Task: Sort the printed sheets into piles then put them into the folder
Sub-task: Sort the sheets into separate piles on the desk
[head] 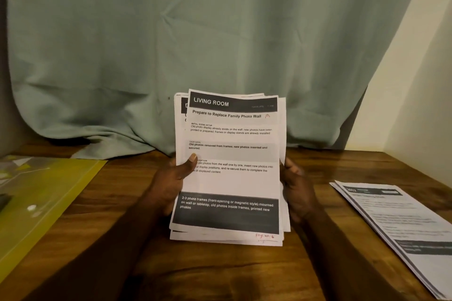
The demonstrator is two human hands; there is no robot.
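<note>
Sheets sit in left hand and right hand's grip; folder perhaps holds some.

Blurred print on the side pile (corner cut by the edge), yellow folder likewise.

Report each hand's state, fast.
Left hand: grips the stack of printed sheets, thumb on top.
Right hand: holds the same stack's right edge.
</note>
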